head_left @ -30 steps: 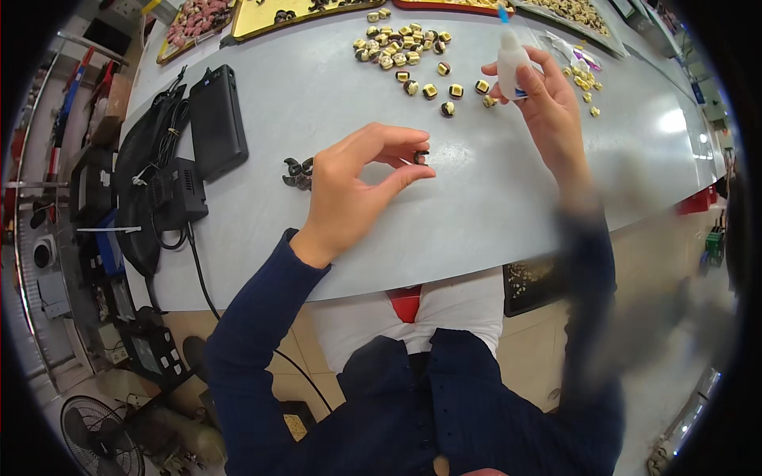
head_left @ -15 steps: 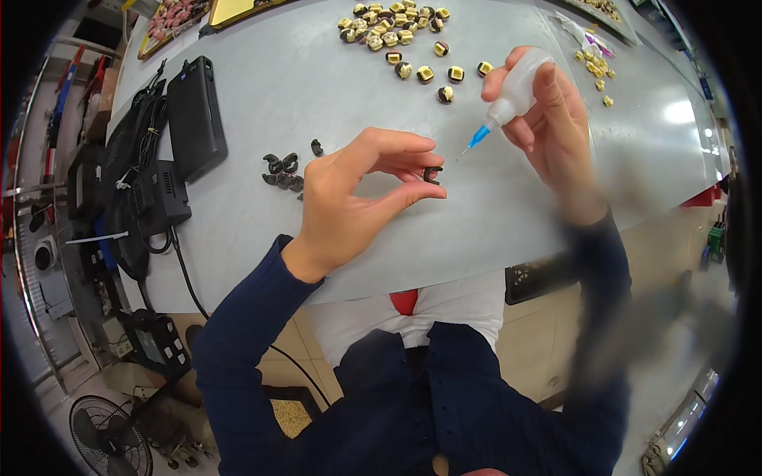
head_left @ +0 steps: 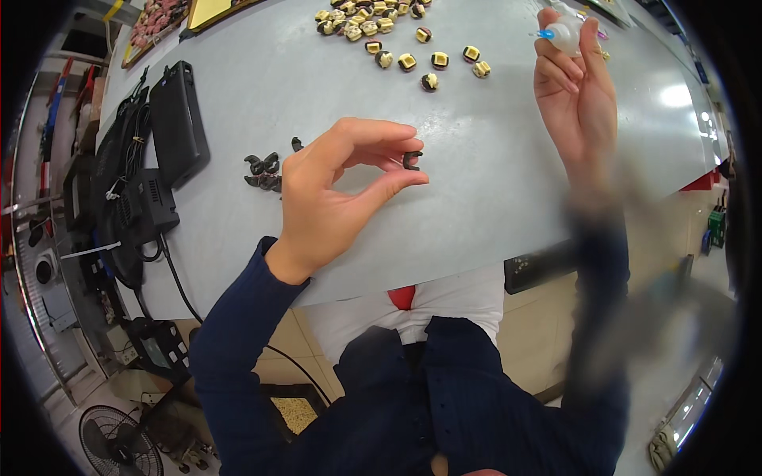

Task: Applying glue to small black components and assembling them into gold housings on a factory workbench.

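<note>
My left hand (head_left: 321,190) pinches a small black C-shaped piece (head_left: 411,161) between thumb and fingertips, just above the table. Beyond it to the right, my right hand (head_left: 583,103) is wrapped round a translucent white squeeze bottle (head_left: 565,38). The bottle's blue needle tip (head_left: 545,34) points left, well apart from the black piece. Several more curved black pieces (head_left: 262,170) lie left of my left hand, some partly hidden behind it. Ahead lie several small dark pieces with cream-yellow tops (head_left: 440,60), some loose and some in a cluster (head_left: 357,24).
The grey table (head_left: 476,182) bears a flat black box (head_left: 178,119), a black adapter (head_left: 153,200) and cables on its left. A tray of pinkish pieces (head_left: 163,24) stands at the far left. A dark tray (head_left: 540,268) sits below the front edge.
My right hand has carried the squeeze bottle away from the black piece, up and to the right, and turned its tip leftward. My left hand keeps its pinch; the whole view has shifted slightly.
</note>
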Available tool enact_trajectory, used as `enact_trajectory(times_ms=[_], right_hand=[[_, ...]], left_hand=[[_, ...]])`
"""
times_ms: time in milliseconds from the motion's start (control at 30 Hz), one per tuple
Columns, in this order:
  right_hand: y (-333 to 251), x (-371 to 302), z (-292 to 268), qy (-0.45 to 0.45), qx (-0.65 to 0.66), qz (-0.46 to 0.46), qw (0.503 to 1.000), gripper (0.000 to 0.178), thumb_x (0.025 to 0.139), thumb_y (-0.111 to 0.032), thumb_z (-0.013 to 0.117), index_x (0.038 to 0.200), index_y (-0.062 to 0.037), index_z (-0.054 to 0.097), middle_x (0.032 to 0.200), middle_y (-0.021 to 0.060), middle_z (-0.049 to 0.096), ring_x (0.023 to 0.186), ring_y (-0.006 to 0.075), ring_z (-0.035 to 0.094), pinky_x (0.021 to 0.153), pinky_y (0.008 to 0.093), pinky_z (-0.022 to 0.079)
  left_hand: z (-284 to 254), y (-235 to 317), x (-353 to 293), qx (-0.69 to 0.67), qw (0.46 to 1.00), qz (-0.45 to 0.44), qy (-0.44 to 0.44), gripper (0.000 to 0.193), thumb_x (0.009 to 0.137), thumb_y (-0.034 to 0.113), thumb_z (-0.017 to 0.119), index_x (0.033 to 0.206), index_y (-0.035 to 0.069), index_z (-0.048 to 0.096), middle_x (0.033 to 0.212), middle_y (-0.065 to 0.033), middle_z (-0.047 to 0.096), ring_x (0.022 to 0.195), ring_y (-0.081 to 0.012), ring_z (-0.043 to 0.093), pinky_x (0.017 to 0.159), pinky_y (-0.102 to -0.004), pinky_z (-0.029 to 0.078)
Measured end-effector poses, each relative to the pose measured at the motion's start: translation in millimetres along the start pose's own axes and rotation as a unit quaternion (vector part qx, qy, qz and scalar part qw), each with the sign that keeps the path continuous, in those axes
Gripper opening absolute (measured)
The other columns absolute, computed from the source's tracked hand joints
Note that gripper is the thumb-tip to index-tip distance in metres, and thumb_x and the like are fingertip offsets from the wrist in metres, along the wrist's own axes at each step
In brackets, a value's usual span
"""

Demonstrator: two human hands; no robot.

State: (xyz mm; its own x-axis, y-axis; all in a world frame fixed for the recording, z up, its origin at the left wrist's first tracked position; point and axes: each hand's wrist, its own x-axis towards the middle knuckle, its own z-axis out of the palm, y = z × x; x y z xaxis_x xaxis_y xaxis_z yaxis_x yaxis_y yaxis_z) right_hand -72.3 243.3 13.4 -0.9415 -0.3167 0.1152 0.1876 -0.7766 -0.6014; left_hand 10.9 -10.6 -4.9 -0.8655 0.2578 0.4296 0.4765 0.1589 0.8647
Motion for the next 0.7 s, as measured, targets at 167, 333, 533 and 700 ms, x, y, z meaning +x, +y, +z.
enact_trajectory(times_ms=[167, 333, 533, 700], right_hand=[[6.6, -1.3, 1.5, 0.004, -0.013, -0.057, 0.998, 0.03, 0.095, -0.02, 0.046, 0.114, 0.0032, 0.041, 0.103, 0.0079, 0.055, 0.089, 0.0154, 0.057, 0.077, 0.0222, 0.048], [-1.5, 23.2, -1.2, 0.142, -0.285, -0.2, 0.927, 0.028, 0.09, -0.012, 0.053, 0.111, 0.0039, 0.045, 0.106, 0.0118, 0.055, 0.093, 0.0172, 0.057, 0.078, 0.026, 0.048], [-10.0, 29.2, -21.3, 0.18, -0.556, -0.146, 0.798, 0.03, 0.087, -0.012, 0.058, 0.109, 0.0021, 0.044, 0.097, 0.0152, 0.06, 0.088, 0.0198, 0.06, 0.079, 0.0306, 0.049], [-2.0, 31.7, -49.3, 0.103, -0.582, -0.205, 0.78, 0.039, 0.081, -0.015, 0.068, 0.111, -0.001, 0.047, 0.088, 0.006, 0.058, 0.069, 0.0103, 0.05, 0.069, 0.0217, 0.047]], left_hand=[[-0.4, 2.2, 1.6, -0.001, 0.999, -0.042, -0.019, 0.038, 0.071, -0.009, 0.069, 0.105, -0.002, 0.054, 0.094, -0.0142, 0.064, 0.085, -0.0189, 0.064, 0.074, -0.0279, 0.053], [5.6, 3.3, 2.4, 0.027, 0.999, -0.025, -0.033, 0.033, 0.07, -0.001, 0.072, 0.101, 0.003, 0.061, 0.089, -0.0074, 0.066, 0.079, -0.0153, 0.064, 0.065, -0.0238, 0.051], [4.9, 6.5, 0.7, 0.065, 0.996, 0.008, -0.066, 0.034, 0.069, 0.001, 0.073, 0.101, 0.006, 0.061, 0.086, -0.0054, 0.066, 0.076, -0.0147, 0.062, 0.06, -0.0238, 0.046], [3.3, 13.8, -1.1, 0.087, 0.994, 0.001, -0.064, 0.033, 0.07, 0.001, 0.072, 0.1, 0.007, 0.061, 0.087, -0.0045, 0.066, 0.076, -0.0154, 0.062, 0.06, -0.0251, 0.046]])
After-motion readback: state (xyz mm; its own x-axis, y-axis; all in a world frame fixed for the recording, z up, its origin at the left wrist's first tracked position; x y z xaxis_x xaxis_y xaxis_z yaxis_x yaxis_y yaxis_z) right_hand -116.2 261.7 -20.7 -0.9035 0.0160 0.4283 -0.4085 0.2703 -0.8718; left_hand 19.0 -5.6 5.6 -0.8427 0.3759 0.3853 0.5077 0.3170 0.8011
